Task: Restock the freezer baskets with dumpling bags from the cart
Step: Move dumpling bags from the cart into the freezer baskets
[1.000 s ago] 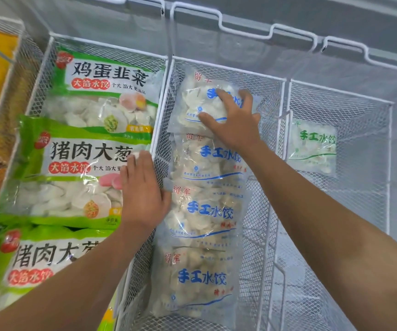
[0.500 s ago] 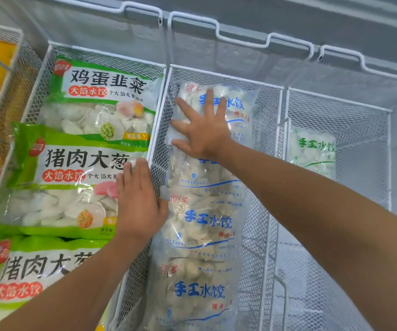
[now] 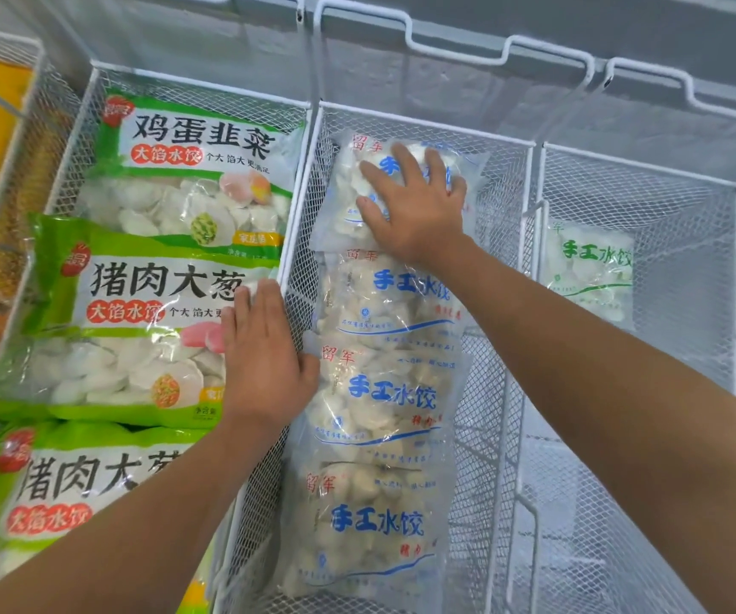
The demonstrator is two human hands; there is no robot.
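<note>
Pressing far clear dumpling bag flat with spread right hand fingers, left hand flat, gripping nothing, bracing middle basket rim; risking slippery overlapped bags sliding out of line.

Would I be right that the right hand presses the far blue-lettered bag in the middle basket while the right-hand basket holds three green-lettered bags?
Not quite: the head view shows one green-lettered bag in the right-hand basket. The right hand does press the far blue-lettered bag in the middle basket.

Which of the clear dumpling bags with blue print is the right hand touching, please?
The farthest bag in the middle basket; the right hand lies spread on it, while the three nearer bags go untouched by that hand.
</note>
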